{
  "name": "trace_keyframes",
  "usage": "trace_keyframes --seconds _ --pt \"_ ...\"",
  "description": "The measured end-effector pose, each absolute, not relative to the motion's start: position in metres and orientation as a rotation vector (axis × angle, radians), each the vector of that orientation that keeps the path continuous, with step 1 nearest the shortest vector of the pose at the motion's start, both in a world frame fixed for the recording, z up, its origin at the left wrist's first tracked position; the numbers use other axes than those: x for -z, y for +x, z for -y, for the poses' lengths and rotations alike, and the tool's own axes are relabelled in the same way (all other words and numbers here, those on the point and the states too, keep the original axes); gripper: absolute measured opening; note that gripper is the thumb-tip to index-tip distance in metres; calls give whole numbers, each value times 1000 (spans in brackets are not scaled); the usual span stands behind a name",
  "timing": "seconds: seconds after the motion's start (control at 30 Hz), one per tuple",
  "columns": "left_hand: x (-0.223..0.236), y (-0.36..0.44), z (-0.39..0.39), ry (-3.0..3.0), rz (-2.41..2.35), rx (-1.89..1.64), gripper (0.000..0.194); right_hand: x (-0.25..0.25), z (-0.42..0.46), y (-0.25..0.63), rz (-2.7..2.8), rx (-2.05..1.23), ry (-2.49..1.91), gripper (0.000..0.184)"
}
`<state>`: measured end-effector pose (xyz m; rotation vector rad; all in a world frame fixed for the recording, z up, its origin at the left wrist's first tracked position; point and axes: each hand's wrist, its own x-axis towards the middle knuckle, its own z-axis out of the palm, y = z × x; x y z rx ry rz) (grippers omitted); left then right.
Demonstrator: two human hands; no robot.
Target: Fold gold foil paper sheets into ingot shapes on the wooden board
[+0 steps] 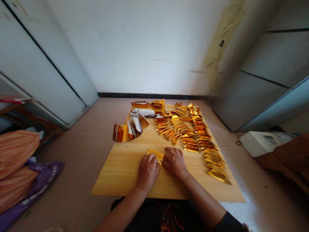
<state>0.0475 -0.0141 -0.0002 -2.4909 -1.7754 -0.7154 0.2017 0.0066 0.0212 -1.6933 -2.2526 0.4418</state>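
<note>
Left hand [147, 170] and right hand [175, 162] sit close together, knuckles up, on a gold foil piece [155, 154] near the front edge of the counter [116, 180]. The foil shows between and just above them, its far corner pointing toward the left side of the counter, with the rest hidden under the fingers. Both hands bear on it from either side, though how tightly they grip it cannot be told.

Beyond the hands, the middle of the counter carries rows of folded gold pieces [176, 132], laid overlapping in slanted lines. A longer column of gold pieces [212, 159] runs down the counter's right side, ending near its front right corner. At the counter's far left, a curved stack of gold pieces [123, 133] stands with white paper strips [135, 125] tucked among them, partly overhanging the edge. Just behind it lie more white strips [142, 111] and a gold bundle [158, 106].

Left of the counter, on the tile floor [72, 145], lie an orange bag [15, 154] and a purple bag [41, 180]. To the counter's right sits a white device [259, 143].
</note>
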Motion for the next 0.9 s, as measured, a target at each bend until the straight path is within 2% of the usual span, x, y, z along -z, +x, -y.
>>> trace_keyframes --seconds 0.33,0.47,0.9 --pt "-2 46 17 -2547 1766 755 11 -19 -5 201 2228 -424 -1688 1" --pt "-4 45 18 -2570 1734 753 17 -18 -5 202 2201 -438 -1689 7" --pt "-2 43 17 -2579 1610 612 12 -18 -6 207 2277 -370 -1623 21"
